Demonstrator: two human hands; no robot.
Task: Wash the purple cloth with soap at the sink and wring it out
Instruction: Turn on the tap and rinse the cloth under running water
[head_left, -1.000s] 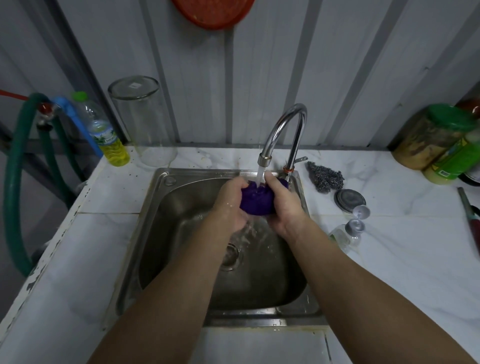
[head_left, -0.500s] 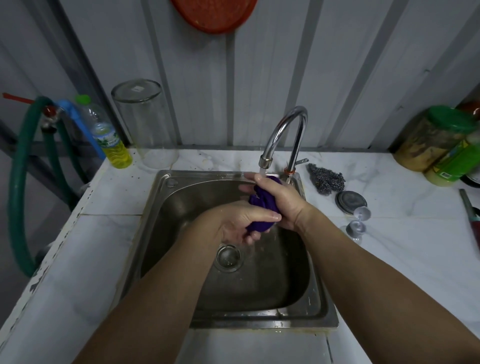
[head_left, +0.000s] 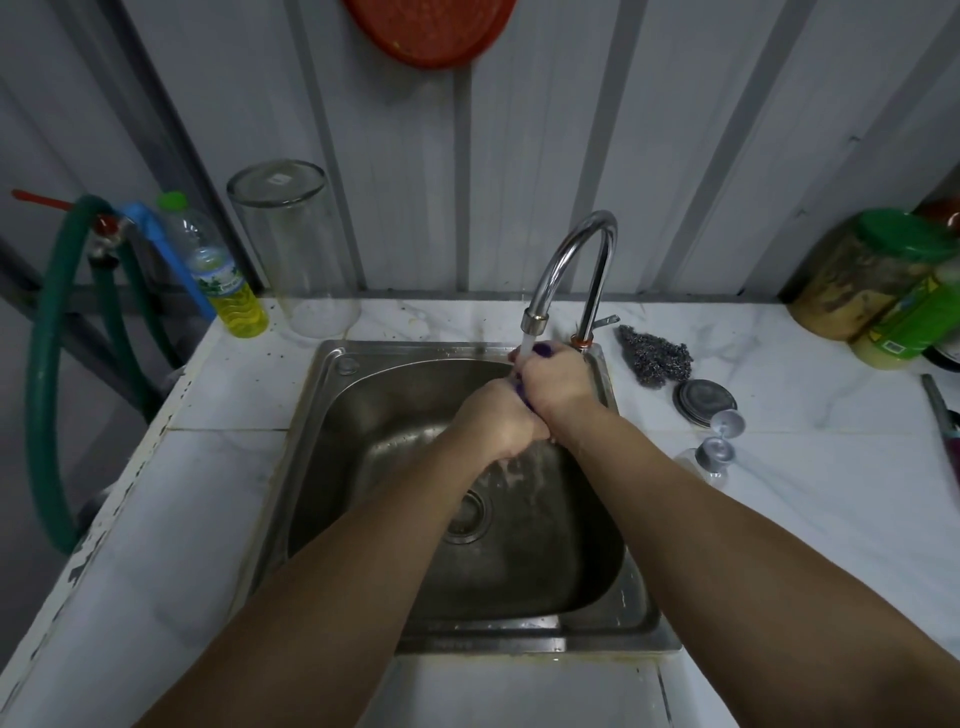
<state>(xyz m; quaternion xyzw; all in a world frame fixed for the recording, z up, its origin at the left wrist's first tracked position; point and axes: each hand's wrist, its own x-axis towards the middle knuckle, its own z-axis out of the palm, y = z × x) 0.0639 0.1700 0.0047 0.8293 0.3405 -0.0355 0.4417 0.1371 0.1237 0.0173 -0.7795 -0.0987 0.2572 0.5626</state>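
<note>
A: Head view: where is the purple cloth (head_left: 543, 349) just now?

B: Almost swallowed by the two fists. A small purple bit shows above the knuckles of the right hand (head_left: 557, 383), right under the water stream (head_left: 527, 347) from the tap (head_left: 569, 260), and a thin purple edge shows in the seam where the hands meet.

A: And the fingers?

B: Both sets are curled tight around the cloth. The left hand (head_left: 497, 422) sits nearer the person and lower, pressed against the right one; the right hand is farther away, up by the spout. How the fingertips lie underneath cannot be told.

A: What lies below the fingers?

B: The steel sink (head_left: 363, 395), with the drain (head_left: 467, 514) below and nearer than the left fist. Water splashes on the basin floor just beneath the left hand.

A: And off to the right of the fingers?

B: A steel scourer (head_left: 655, 356) on the marble counter (head_left: 218, 499), just beyond the right fist, then a round metal lid (head_left: 704, 396) and a clear pump bottle (head_left: 712, 457) lying on its side.

A: To the left of them?

B: Well apart, at the back of the counter: an upturned clear jar (head_left: 291, 244) and a bottle of yellow liquid (head_left: 218, 270). A green hose (head_left: 47, 374) hangs past the counter's edge
</note>
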